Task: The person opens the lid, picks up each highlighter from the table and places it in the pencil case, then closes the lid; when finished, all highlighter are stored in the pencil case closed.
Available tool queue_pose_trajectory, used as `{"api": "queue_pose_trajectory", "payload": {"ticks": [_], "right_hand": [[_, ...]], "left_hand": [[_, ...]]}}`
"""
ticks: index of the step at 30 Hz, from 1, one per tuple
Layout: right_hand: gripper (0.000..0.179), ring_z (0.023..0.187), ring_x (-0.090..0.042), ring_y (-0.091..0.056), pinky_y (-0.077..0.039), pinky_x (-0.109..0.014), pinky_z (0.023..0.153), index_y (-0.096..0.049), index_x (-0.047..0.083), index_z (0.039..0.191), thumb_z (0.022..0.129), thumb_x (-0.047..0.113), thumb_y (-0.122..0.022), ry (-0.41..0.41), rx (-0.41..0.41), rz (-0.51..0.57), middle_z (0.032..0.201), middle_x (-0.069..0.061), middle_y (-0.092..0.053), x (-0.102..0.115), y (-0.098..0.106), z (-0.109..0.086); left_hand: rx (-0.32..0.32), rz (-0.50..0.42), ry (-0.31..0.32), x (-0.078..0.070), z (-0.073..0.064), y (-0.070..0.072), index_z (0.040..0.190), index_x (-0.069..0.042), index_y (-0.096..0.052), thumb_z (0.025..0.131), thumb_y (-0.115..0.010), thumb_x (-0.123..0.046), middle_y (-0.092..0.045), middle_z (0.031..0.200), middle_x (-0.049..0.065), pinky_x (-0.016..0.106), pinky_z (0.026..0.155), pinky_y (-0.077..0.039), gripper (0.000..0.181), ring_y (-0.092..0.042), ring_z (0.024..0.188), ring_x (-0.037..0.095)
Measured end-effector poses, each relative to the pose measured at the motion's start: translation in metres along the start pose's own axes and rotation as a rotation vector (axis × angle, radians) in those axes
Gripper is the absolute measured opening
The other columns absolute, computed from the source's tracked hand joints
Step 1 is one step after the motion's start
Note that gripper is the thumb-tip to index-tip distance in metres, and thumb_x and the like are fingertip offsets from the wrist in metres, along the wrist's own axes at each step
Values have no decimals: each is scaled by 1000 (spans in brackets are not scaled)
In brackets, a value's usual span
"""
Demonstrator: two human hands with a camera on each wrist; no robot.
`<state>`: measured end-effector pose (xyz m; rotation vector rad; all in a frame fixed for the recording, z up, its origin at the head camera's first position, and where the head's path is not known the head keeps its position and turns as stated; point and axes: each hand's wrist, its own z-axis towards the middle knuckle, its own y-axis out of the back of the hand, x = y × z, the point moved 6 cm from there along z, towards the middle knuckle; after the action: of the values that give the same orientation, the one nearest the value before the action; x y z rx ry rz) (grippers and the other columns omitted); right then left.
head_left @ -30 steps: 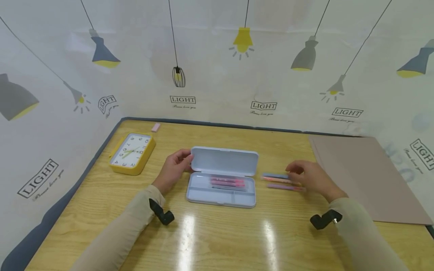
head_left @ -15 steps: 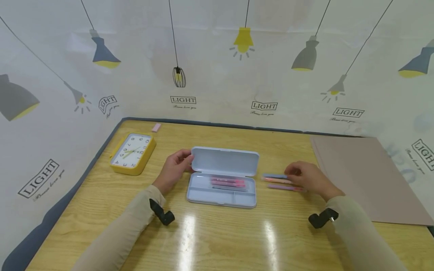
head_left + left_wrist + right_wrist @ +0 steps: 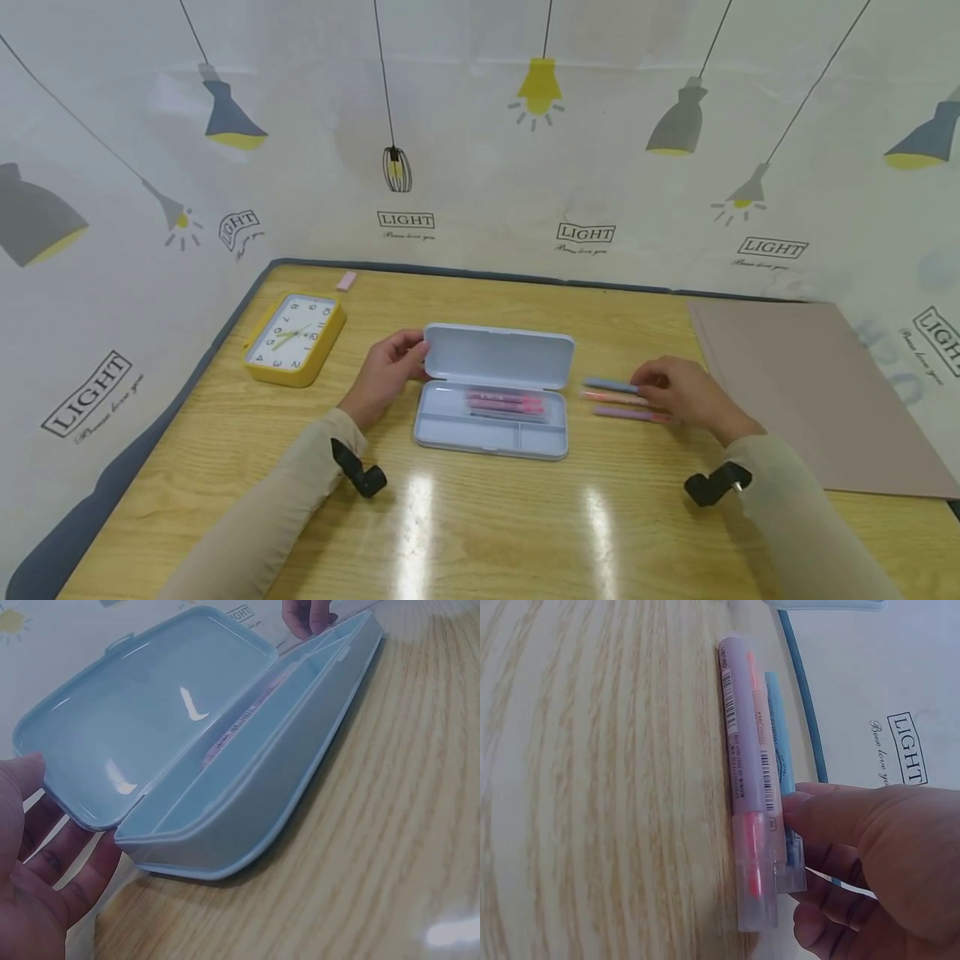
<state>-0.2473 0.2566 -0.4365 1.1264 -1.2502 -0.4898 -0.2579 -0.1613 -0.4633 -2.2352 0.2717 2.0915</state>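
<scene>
Gripping the left edge of the raised lid [image 3: 498,356], the left hand [image 3: 386,375] has its thumb on the inner side and its other fingers behind. The lid belongs to a pale blue pencil case [image 3: 467,433], which lies open on the wooden table [image 3: 495,533] between the two hands. Several pink pens [image 3: 504,400] lie side by side in its long rear compartment; how many is hard to tell. To the right of the case, the right hand [image 3: 686,396] pinches a blue pen [image 3: 611,385] near its capped end, the thumb on the near side; whether the pen is off the table cannot be told. Just beside it lie a peach pen [image 3: 611,397] and, nearest the person, a purple pen [image 3: 630,413], all three roughly parallel. Well to the left of the case, a yellow alarm clock [image 3: 296,337] lies with its dial facing up, and a small pink block [image 3: 347,281] sits near it, towards the back edge. A large flat brownish-pink board [image 3: 810,392] covers the table's right side.
</scene>
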Motion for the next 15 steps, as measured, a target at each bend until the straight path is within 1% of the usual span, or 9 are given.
{"api": "queue_pose_trajectory", "payload": {"ticks": [8, 15], "right_hand": [[16, 81, -14, -59, -49, -31, 69, -71, 10, 107, 94, 16, -65, -10, -13, -6, 92, -1, -68, 7, 11, -9], [15, 79, -13, -57, -48, -29, 65, -71, 8, 107, 94, 15, -65, 7, -19, -18, 92, -2, -67, 17, 17, -17]], "left_hand": [[2, 8, 8, 0, 0, 0, 127, -8, -59, 100, -58, -36, -62, 126, 13, 37, 87, -60, 39, -66, 101, 21], [4, 5, 12, -3, -2, -1, 128, -7, -58, 100, -57, -34, -61, 126, 13, 38, 89, -60, 39, -65, 103, 22]]}}
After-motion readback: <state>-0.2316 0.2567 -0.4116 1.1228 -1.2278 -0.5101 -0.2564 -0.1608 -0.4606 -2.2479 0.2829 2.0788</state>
